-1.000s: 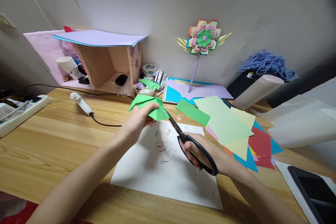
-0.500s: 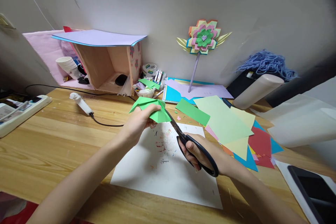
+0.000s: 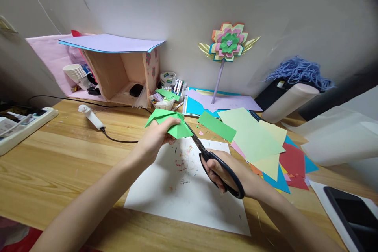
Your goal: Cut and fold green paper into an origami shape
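Note:
My left hand (image 3: pixel 161 136) pinches a creased, folded piece of green paper (image 3: pixel 181 129), thumb on top and fingers beneath. In my right hand (image 3: pixel 217 169) are black-handled scissors (image 3: pixel 228 181), with fingers and thumb through the loops. The blades point up and left and meet the right edge of the green paper; how far they part is hard to see. Below both hands lies a white sheet (image 3: pixel 189 201) marked with colour smears. A flat green strip (image 3: pixel 217 126) rests just beyond the scissors.
Coloured paper sheets (image 3: pixel 251 138) overlap at right, near a phone-like black device (image 3: pixel 351 212). A glue gun (image 3: pixel 91 117) with a cord lies at left. Behind stand an open box (image 3: pixel 118 73), a small scrap-filled basket (image 3: pixel 163 104) and a paper flower (image 3: pixel 228 43) against the wall.
Very little differs. My right hand and the scissors have shifted slightly left; the green paper stays in my left hand.

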Motion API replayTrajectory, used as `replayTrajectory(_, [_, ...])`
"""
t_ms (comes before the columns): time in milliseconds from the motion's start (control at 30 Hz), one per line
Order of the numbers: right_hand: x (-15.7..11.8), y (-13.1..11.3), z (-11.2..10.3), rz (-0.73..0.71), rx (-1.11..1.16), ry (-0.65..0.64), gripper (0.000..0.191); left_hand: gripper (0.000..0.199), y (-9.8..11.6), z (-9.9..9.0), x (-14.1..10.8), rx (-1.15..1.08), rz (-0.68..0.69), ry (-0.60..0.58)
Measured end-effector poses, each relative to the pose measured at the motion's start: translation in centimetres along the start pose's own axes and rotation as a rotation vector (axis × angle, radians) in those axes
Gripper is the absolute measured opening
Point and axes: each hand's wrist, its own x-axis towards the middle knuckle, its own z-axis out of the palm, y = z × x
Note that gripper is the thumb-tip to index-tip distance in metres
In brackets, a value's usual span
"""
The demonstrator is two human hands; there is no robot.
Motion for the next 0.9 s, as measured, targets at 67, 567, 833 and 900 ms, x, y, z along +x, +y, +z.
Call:
replayTrajectory(67, [-0.01,0.03,-0.01,0.003,-0.011,-0.004,0.046,0.022,-0.03,-0.02,0.03,0.000,0.005,-0.004])
replayTrajectory(567, [-0.20,-0.71,0.06,0.004,-0.145,-0.005,0.059,0.020,-0.17,0.22,-0.27,0.011,-0.026,-0.026])
replayTrajectory(833, [0.00,-0.38,-0.04,-0.010,-0.088,-0.023,0.055,0.022,-0.17,0.20,-0.34,0.002,-0.041,-0.025])
replayTrajectory(900, [0.02,-0.40,-0.03,-0.013,-0.071,-0.027,0.054,0.023,-0.18,0.19,-0.34,-0.001,-0.047,-0.022])
